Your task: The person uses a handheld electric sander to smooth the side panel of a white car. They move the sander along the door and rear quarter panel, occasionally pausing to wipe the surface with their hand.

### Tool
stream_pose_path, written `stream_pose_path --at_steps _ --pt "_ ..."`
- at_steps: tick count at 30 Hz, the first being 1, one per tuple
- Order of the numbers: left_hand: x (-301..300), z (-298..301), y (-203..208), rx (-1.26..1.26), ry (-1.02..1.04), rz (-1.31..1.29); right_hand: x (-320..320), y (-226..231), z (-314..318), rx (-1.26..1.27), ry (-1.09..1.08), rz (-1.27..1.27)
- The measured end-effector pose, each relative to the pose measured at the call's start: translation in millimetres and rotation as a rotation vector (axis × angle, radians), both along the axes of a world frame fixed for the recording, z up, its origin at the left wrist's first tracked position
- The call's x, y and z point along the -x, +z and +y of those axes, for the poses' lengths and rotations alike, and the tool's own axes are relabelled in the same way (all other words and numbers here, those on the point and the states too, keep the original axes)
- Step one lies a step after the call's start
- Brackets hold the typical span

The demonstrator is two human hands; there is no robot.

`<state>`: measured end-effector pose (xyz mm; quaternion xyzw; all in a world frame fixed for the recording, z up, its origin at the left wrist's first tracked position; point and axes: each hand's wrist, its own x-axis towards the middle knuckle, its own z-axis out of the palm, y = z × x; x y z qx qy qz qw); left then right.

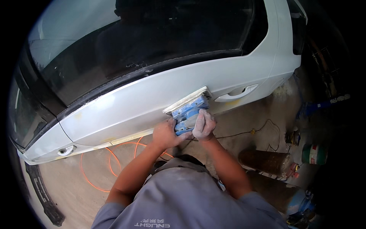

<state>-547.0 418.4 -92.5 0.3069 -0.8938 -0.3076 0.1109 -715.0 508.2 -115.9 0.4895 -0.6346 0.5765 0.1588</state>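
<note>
While both hands grip the blue sanding block point(189, 110), left hand point(166, 133) at 7 o'clock, right hand point(204, 124) (dust-coated) at 5 o'clock, fingers clenched, it lies against the white car door point(145, 107).

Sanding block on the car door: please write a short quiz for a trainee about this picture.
1. True or false: both hands hold the blue sanding block against the white car door.
2. Which lies on the floor under the door? A) an orange hose B) a green rope C) a yellow chain
3. Fill in: the door handle is to the ____ of the block in the picture.

Key:
1. True. The left hand and the dusty right hand each have a grip on the block.
2. A, the orange hose.
3. Right.
</note>
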Motion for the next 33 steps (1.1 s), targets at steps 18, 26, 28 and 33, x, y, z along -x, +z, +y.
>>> stream_pose_path --at_steps 18,26,28,33 --pt "35 10 -38 0.044 -0.089 0.051 38 -7 20 -0.070 0.035 -0.032" --pt "-63 -19 -70 -0.036 -0.017 0.355 -45 29 -19 -0.151 0.199 0.047" --pt "-92 -22 -73 -0.001 0.060 0.392 -84 27 -38 -0.178 0.224 0.058" --pt "-95 -12 -55 -0.073 0.176 0.504 -102 19 -45 -0.180 0.215 0.102"
